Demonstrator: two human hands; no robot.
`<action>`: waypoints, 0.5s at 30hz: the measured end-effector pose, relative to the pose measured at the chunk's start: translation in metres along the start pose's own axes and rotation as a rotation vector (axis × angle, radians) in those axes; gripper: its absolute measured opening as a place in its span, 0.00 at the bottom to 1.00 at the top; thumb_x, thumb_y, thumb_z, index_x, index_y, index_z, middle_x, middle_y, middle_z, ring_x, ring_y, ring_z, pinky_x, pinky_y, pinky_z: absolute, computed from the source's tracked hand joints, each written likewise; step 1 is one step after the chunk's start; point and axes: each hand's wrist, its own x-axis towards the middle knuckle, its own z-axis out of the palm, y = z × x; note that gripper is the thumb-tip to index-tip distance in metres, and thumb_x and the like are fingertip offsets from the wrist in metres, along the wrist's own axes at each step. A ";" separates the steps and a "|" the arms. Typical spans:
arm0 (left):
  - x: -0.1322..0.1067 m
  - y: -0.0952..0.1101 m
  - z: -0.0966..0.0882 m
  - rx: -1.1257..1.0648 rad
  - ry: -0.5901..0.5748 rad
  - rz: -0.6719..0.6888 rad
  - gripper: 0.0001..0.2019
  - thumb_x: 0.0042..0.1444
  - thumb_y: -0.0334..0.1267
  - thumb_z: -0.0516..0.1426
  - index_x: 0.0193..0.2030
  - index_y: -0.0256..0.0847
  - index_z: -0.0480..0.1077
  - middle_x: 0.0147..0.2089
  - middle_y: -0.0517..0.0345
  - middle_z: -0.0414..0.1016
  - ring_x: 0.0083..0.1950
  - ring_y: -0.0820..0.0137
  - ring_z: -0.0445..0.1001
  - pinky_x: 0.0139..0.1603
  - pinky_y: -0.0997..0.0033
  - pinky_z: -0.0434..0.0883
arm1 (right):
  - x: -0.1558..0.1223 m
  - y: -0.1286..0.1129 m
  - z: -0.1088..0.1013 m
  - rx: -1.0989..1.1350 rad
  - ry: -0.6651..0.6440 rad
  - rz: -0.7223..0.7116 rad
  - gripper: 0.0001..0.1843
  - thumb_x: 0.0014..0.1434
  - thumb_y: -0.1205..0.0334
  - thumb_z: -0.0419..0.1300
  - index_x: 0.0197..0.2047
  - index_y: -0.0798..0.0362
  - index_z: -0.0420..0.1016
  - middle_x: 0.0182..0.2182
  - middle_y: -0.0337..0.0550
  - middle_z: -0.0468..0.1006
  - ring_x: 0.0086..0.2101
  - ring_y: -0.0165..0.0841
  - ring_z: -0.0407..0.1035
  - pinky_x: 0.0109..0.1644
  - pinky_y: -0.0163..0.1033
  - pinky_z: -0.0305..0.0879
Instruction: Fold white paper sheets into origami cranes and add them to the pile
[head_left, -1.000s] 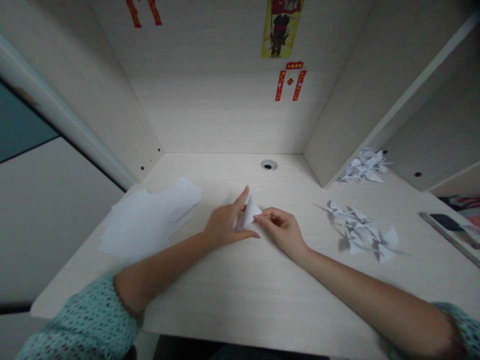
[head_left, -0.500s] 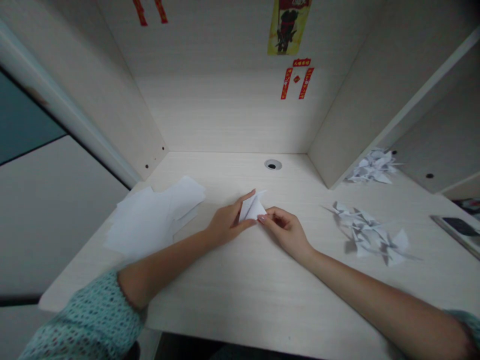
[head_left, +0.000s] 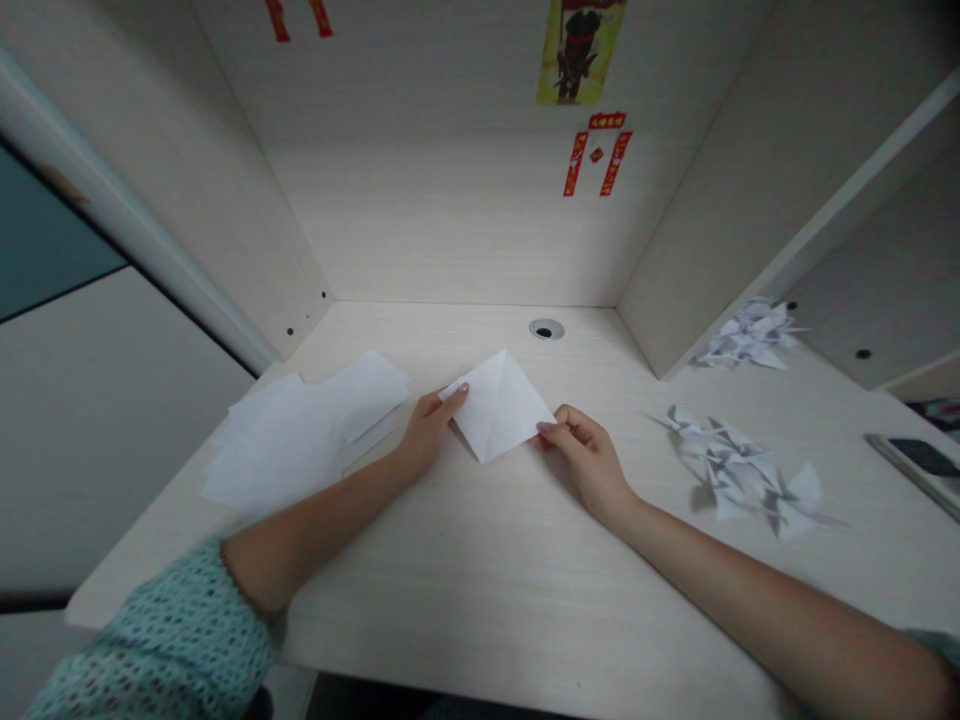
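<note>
A creased white sheet of paper (head_left: 501,405) is spread between my two hands just above the middle of the desk, one corner pointing away from me. My left hand (head_left: 429,430) pinches its left corner, thumb on top. At the right corner, my right hand (head_left: 589,455) grips the paper between thumb and fingers. To the left lies a loose stack of white paper sheets (head_left: 285,440). Several folded white paper cranes (head_left: 739,465) rest on the desk to the right of my right hand.
More folded paper pieces (head_left: 750,335) are piled behind the partition (head_left: 705,210) at the right. A phone-like flat object (head_left: 919,465) lies at the far right. A round cable hole (head_left: 547,329) is set near the back panel, which bears red stickers (head_left: 598,155).
The paper was folded into a small triangle and is now opened out into a larger square. My left hand has moved left and my right hand slightly right.
</note>
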 end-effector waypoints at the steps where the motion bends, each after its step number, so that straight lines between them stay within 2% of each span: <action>1: 0.000 0.000 0.000 0.001 0.006 0.003 0.18 0.52 0.50 0.59 0.29 0.34 0.73 0.28 0.56 0.75 0.31 0.69 0.70 0.35 0.72 0.65 | 0.000 0.000 0.000 0.020 0.000 0.002 0.13 0.52 0.59 0.62 0.22 0.52 0.65 0.20 0.35 0.72 0.25 0.29 0.62 0.32 0.35 0.54; 6: -0.005 0.005 0.001 0.106 -0.063 0.032 0.18 0.54 0.51 0.56 0.28 0.35 0.71 0.26 0.58 0.71 0.28 0.72 0.67 0.30 0.73 0.61 | 0.000 -0.005 -0.001 0.129 0.026 -0.005 0.12 0.53 0.61 0.61 0.22 0.52 0.65 0.19 0.35 0.72 0.25 0.29 0.63 0.33 0.35 0.57; 10: -0.010 0.013 0.003 0.229 -0.122 0.055 0.19 0.54 0.51 0.56 0.23 0.37 0.65 0.21 0.62 0.64 0.23 0.74 0.61 0.26 0.74 0.56 | 0.002 -0.005 -0.001 0.127 0.015 0.002 0.13 0.57 0.55 0.58 0.25 0.52 0.67 0.20 0.36 0.71 0.25 0.29 0.64 0.32 0.36 0.59; 12: -0.011 0.015 0.004 0.256 -0.122 0.061 0.19 0.53 0.52 0.56 0.22 0.37 0.63 0.20 0.63 0.63 0.23 0.75 0.60 0.25 0.74 0.55 | 0.003 -0.003 -0.001 0.107 0.034 -0.001 0.08 0.56 0.55 0.60 0.33 0.50 0.68 0.20 0.34 0.71 0.24 0.29 0.64 0.31 0.36 0.59; 13: -0.012 0.015 0.005 0.262 -0.120 0.062 0.20 0.53 0.52 0.56 0.22 0.37 0.63 0.20 0.63 0.62 0.23 0.75 0.60 0.25 0.74 0.55 | 0.004 -0.002 -0.002 0.102 0.049 -0.012 0.10 0.55 0.56 0.62 0.38 0.48 0.68 0.20 0.32 0.71 0.23 0.29 0.64 0.31 0.35 0.60; 15: -0.012 0.015 0.005 0.266 -0.120 0.057 0.20 0.53 0.52 0.56 0.22 0.37 0.64 0.20 0.63 0.63 0.23 0.75 0.60 0.25 0.74 0.54 | 0.004 0.000 -0.002 0.095 0.067 -0.051 0.19 0.53 0.59 0.64 0.46 0.44 0.64 0.21 0.29 0.71 0.23 0.28 0.64 0.32 0.35 0.59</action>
